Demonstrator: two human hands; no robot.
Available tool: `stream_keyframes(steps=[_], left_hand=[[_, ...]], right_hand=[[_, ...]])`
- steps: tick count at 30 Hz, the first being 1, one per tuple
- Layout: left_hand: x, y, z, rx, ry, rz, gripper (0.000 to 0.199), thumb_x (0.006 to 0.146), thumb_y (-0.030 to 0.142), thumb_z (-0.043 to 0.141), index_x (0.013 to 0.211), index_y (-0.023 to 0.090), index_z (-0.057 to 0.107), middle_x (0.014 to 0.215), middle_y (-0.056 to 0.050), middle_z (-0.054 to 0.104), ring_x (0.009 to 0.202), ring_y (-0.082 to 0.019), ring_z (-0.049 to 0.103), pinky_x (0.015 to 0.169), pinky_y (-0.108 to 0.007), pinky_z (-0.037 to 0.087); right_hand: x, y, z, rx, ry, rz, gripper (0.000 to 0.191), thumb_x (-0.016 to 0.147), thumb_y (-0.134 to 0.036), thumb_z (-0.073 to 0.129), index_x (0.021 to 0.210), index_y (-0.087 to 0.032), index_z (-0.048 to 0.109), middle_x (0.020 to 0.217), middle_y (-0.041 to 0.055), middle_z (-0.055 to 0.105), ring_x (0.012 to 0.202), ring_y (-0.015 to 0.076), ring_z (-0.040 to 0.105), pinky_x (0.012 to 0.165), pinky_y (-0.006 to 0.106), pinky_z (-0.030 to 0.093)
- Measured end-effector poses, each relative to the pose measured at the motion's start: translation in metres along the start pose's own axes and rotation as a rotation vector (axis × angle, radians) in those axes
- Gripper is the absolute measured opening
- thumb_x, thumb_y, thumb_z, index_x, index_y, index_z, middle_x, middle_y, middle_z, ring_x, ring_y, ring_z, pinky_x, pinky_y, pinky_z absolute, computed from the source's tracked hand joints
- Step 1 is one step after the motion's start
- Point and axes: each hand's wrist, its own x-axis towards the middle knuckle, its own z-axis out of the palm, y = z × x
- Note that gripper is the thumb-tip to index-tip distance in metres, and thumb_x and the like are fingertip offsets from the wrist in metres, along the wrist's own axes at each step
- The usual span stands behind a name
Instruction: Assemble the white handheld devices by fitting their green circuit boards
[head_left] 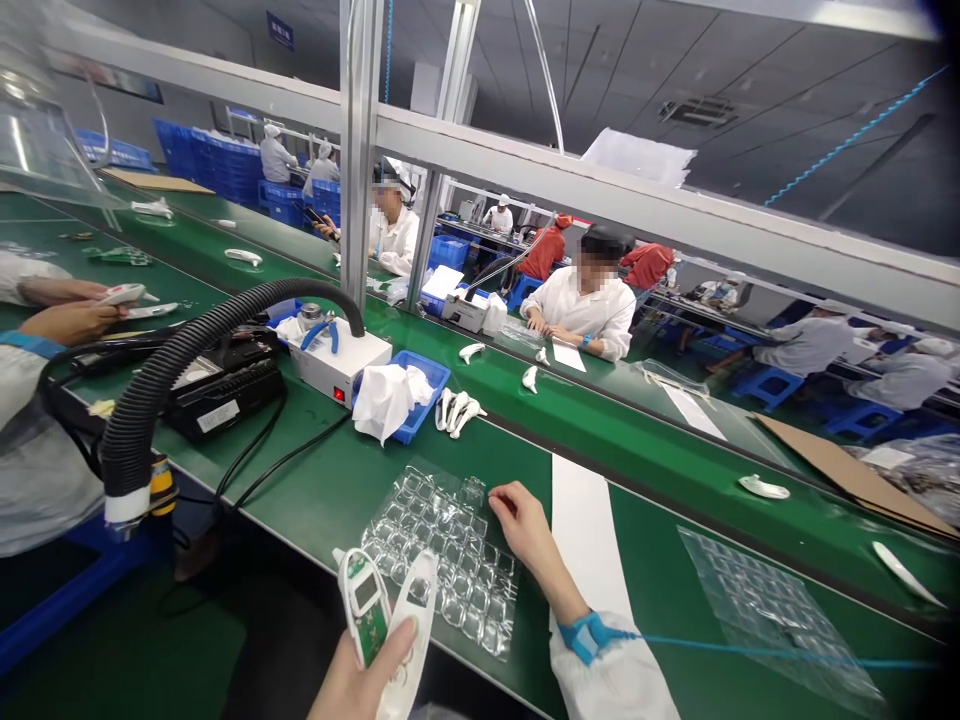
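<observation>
My left hand (367, 665) grips an opened white handheld device that looks like a thermometer. One half (364, 605) shows a green circuit board with a small display; the other half (414, 620) is a bare white shell with a window. My right hand (523, 520) hovers at the upper right edge of a clear plastic sheet (450, 560) of square film pieces. Its thumb and fingertips are pinched together; whether a film piece is between them I cannot make out. A blue wrist strap (589, 637) with a cord circles my right wrist.
A blue tray (431, 375) with white wipes, a white box (330, 365) with blue pliers (321, 335), and a black hose (225, 300) stand ahead. Several white devices (459, 412) lie by the green conveyor (637, 450). A co-worker's hands (75, 310) work at left. Another plastic sheet (772, 600) lies right.
</observation>
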Motion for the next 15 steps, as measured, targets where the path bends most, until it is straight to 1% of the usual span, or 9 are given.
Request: stream_keyframes(steps=[2,4,6,8,10,12,15], left_hand=[[0.001,0.003,0.002,0.028,0.024,-0.009,0.069,0.066,0.055,0.072,0.118,0.015,0.05,0.13,-0.017,0.057,0.124,-0.036,0.048,0.105,-0.047,0.036],[0.0,0.01,0.006,0.05,0.045,0.013,0.064,0.069,0.056,0.069,0.115,0.015,0.052,0.123,-0.016,0.062,0.119,-0.036,0.052,0.102,-0.046,0.038],[-0.001,0.019,0.01,0.063,0.038,0.1,0.059,0.071,0.058,0.067,0.113,0.017,0.055,0.114,-0.012,0.067,0.114,-0.034,0.056,0.098,-0.042,0.041],[0.0,0.026,0.014,0.107,-0.024,0.205,0.052,0.072,0.057,0.066,0.105,0.018,0.061,0.097,-0.008,0.071,0.102,-0.032,0.06,0.089,-0.037,0.045],[0.004,0.031,0.014,0.174,-0.119,0.271,0.043,0.075,0.056,0.065,0.092,0.017,0.065,0.079,-0.005,0.069,0.085,-0.028,0.061,0.077,-0.032,0.047],[0.01,0.033,0.014,0.226,-0.18,0.299,0.038,0.078,0.055,0.062,0.08,0.017,0.064,0.069,-0.002,0.063,0.073,-0.022,0.057,0.068,-0.028,0.045],[0.022,0.036,0.016,0.256,-0.154,0.37,0.038,0.081,0.054,0.059,0.072,0.017,0.06,0.065,0.0,0.056,0.067,-0.019,0.051,0.061,-0.026,0.041]], right_hand=[[-0.011,-0.002,0.002,-0.029,-0.011,0.036,0.019,0.086,-0.022,0.048,0.072,-0.018,0.06,0.072,0.0031,0.057,0.065,0.0181,0.057,0.062,0.029,0.043],[-0.018,-0.005,0.005,-0.057,-0.016,0.059,0.02,0.086,-0.022,0.048,0.069,-0.019,0.058,0.074,0.003,0.056,0.065,0.0184,0.057,0.062,0.03,0.042],[-0.023,-0.008,0.007,-0.078,-0.017,0.076,0.019,0.085,-0.021,0.048,0.069,-0.02,0.057,0.077,0.0031,0.056,0.068,0.0186,0.058,0.064,0.03,0.042],[-0.025,-0.011,0.009,-0.091,-0.017,0.095,0.017,0.084,-0.021,0.049,0.069,-0.02,0.057,0.078,0.0031,0.055,0.068,0.0187,0.058,0.063,0.03,0.042],[-0.027,-0.013,0.011,-0.098,-0.011,0.118,0.016,0.083,-0.021,0.05,0.069,-0.02,0.056,0.077,0.0031,0.056,0.067,0.0189,0.057,0.062,0.029,0.042],[-0.029,-0.015,0.012,-0.103,0.002,0.138,0.016,0.084,-0.022,0.049,0.069,-0.02,0.055,0.077,0.0034,0.056,0.067,0.0193,0.058,0.063,0.03,0.042],[-0.031,-0.016,0.014,-0.105,0.019,0.152,0.017,0.085,-0.023,0.048,0.07,-0.02,0.055,0.077,0.0037,0.057,0.067,0.0197,0.058,0.063,0.03,0.042]])
